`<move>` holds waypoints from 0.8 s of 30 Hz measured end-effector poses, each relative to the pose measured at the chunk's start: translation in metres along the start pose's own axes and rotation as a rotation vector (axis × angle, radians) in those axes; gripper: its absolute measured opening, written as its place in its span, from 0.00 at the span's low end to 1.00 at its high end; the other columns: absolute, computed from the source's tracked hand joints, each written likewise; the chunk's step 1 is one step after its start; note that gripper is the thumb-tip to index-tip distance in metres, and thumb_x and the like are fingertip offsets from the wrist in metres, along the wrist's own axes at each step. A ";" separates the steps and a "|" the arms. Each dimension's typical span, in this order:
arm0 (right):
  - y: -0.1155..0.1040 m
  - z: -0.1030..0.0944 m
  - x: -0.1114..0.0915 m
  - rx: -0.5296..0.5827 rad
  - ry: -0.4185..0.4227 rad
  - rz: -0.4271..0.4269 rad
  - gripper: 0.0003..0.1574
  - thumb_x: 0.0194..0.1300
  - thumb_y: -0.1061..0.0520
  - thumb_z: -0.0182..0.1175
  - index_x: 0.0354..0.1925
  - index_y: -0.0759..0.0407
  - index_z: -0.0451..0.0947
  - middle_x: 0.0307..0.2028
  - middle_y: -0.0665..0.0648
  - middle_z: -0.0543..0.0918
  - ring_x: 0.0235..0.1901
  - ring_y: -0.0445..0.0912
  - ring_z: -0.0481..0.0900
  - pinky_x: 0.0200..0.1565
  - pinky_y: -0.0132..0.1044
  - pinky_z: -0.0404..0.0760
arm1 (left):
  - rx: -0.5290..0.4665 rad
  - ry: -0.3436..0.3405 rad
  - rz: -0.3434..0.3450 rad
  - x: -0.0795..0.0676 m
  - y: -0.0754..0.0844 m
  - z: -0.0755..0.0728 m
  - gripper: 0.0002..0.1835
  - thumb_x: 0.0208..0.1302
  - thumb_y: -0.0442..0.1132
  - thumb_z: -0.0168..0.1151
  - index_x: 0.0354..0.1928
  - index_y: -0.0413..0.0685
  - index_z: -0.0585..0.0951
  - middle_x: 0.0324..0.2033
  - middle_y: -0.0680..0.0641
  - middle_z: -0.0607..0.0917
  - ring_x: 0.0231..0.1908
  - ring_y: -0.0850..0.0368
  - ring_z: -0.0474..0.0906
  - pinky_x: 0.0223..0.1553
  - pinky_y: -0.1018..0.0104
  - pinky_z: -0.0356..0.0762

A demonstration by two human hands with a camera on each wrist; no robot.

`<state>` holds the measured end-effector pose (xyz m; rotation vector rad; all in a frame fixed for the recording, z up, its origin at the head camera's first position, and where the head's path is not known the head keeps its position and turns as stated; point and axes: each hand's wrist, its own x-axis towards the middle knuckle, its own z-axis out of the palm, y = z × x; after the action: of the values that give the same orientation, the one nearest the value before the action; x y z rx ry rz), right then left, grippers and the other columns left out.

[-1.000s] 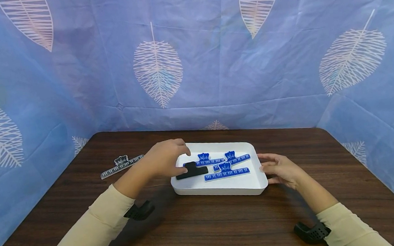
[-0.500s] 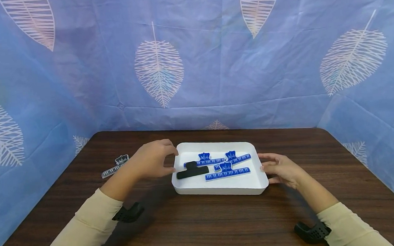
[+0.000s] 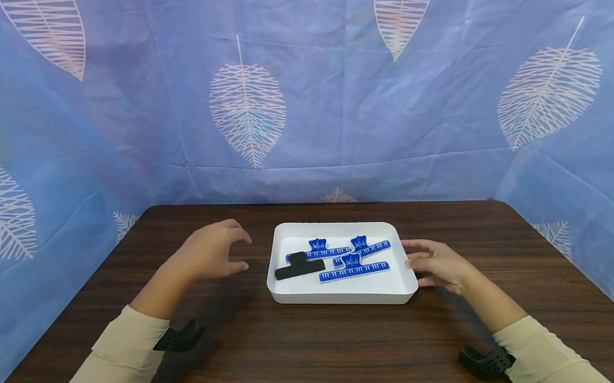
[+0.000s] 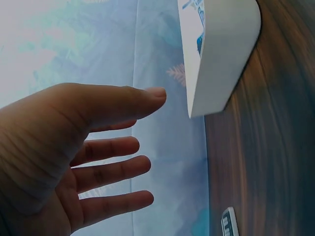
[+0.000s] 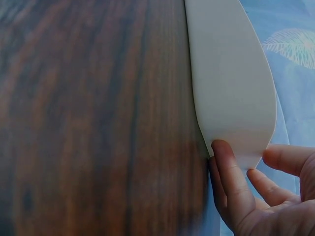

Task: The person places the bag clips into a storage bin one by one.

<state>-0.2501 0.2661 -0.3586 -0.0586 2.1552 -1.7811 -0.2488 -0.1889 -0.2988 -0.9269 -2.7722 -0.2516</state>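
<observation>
My left hand (image 3: 210, 250) hovers over the table left of the white tray (image 3: 342, 300), its fingers apart and holding nothing. In the left wrist view its thumb and fingers (image 4: 115, 205) reach out loosely. My right hand (image 3: 438, 265) rests at the tray's right end; the right wrist view shows fingers (image 5: 229, 167) touching the outer wall. Inside the tray lie a plain black clip (image 3: 299, 266) and three blue piano-key clips, among them the front clip (image 3: 353, 271). A black-and-white piano-key clip (image 4: 229, 223) lies on the table, hidden by my left hand in the head view.
The dark wooden table (image 3: 320, 353) runs back to a blue cloth backdrop (image 3: 322, 112) printed with white leaves. The cloth also hangs along both sides. Dark wrist straps (image 3: 485, 362) sit on both forearms.
My left hand has drawn back leftward from over the tray, leaving the black clip lying inside, and now covers the clip on the table. The right hand stays at the tray's end.
</observation>
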 end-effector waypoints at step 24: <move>0.001 0.000 0.000 -0.006 -0.001 -0.004 0.43 0.69 0.64 0.57 0.74 0.67 0.47 0.63 0.75 0.68 0.44 0.49 0.83 0.42 0.47 0.84 | -0.033 -0.008 -0.171 -0.027 -0.054 0.000 0.21 0.46 0.39 0.78 0.44 0.40 0.84 0.40 0.44 0.83 0.34 0.52 0.77 0.39 0.50 0.77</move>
<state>-0.2504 0.2665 -0.3594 -0.0657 2.1609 -1.7772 -0.2605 -0.2474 -0.3103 -0.6989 -2.8657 -0.3222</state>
